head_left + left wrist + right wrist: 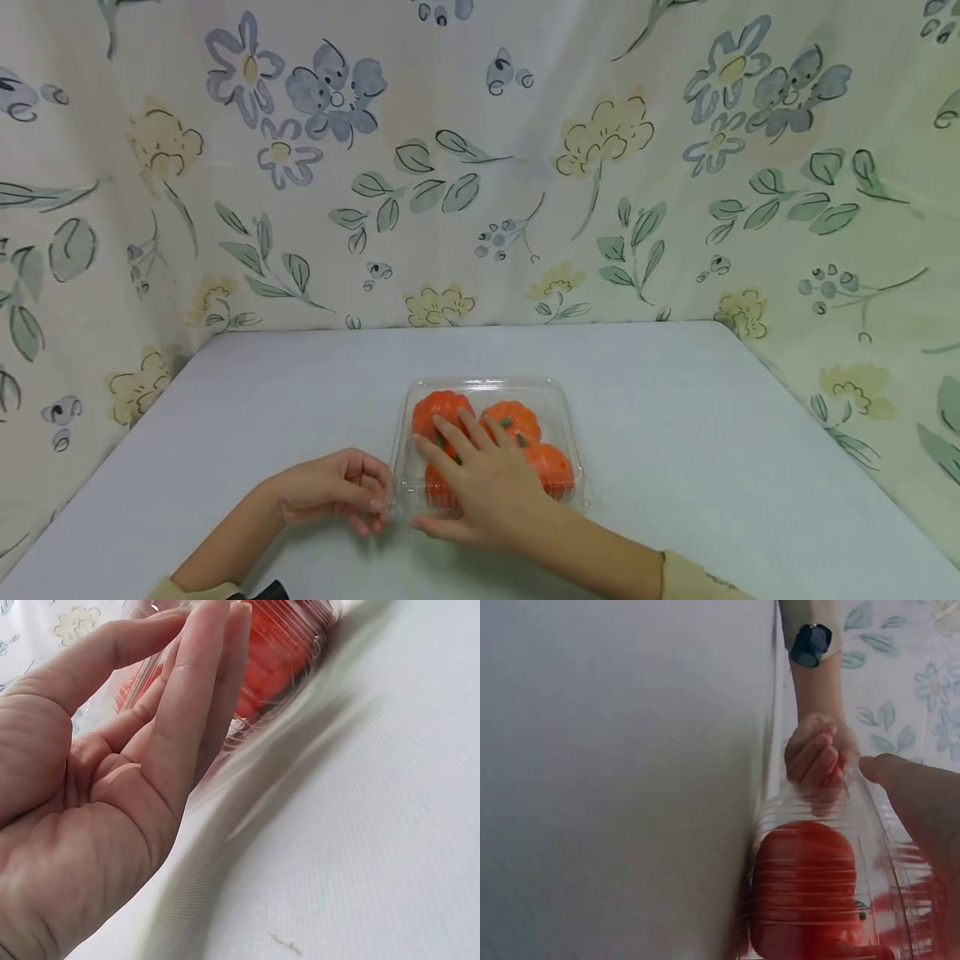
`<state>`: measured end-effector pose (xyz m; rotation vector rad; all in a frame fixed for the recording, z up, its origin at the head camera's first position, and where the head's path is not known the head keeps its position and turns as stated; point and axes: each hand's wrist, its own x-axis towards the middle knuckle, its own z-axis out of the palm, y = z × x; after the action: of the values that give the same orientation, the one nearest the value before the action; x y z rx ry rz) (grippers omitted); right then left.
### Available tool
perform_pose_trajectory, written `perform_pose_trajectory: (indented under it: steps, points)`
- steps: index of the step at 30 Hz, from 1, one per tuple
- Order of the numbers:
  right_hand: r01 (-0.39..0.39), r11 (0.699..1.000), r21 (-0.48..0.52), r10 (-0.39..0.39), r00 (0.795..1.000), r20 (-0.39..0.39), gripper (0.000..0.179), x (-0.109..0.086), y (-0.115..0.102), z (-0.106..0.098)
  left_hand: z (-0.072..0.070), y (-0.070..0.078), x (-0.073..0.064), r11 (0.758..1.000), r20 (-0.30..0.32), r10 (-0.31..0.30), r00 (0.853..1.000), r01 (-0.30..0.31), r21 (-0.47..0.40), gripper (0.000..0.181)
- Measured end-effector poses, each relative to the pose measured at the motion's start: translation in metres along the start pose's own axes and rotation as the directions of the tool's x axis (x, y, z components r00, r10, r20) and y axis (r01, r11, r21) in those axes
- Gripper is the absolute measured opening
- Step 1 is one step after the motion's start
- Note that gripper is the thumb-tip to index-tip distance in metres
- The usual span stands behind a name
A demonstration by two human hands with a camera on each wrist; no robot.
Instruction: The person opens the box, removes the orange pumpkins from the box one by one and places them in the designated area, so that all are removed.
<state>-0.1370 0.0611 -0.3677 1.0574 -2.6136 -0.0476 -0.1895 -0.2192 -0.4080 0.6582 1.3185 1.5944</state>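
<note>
A clear plastic box [557, 414] sits on the white table with several orange-red, pumpkin-shaped pieces [442, 408] inside, some with small green stems. Over the top of the box my right hand [491, 492] lies with fingers spread and thumb out to the left, hiding part of the contents. At the box's near left corner is my left hand [337, 487], its fingers loosely bent. In the left wrist view the fingers of the left hand [142, 765] reach toward the ribbed box side; whether they touch it I cannot tell. The right wrist view shows the right thumb [922, 795] beside the box.
The white table [675, 450] extends around the box on every side. A floral curtain [525, 183] hangs behind it and along both sides. A dark device [810, 645] is strapped at the left wrist, by the sleeve.
</note>
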Motion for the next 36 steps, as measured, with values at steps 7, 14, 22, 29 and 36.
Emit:
perform_pose_trajectory:
  steps: [7, 14, 22, 29, 36]
  points:
    - [0.013, 0.998, -0.069, -0.016, 0.999, -0.051, 0.080, -0.0009, -0.0040, 0.0042, 0.0036, 0.0018, 0.0011, 0.998, 0.033, -0.056, 0.998, 0.056, 0.010, 0.023]
    - [0.024, 0.992, -0.121, -0.035, 0.995, -0.093, 0.077, -0.0012, -0.0059, 0.0078, 0.0052, -0.0012, 0.0030, 1.000, 0.102, 0.013, 0.995, -0.014, 0.010, 0.028]
    - [0.026, 0.992, -0.120, -0.040, 0.992, -0.118, 0.073, -0.0017, -0.0064, 0.0078, 0.0052, -0.0047, 0.0061, 0.998, 0.094, 0.054, 0.994, -0.058, 0.036, 0.024]
    - [0.033, 0.988, -0.149, -0.054, 0.989, -0.140, 0.073, -0.0015, -0.0071, 0.0068, 0.0033, -0.0075, 0.0066, 0.994, 0.091, 0.085, 0.992, -0.091, 0.068, 0.035]
    - [0.037, 0.987, -0.157, -0.062, 0.986, -0.158, 0.072, -0.0006, -0.0066, 0.0076, 0.0060, -0.0023, 0.0065, 0.990, 0.028, -0.003, 1.000, -0.001, 0.140, 0.039]
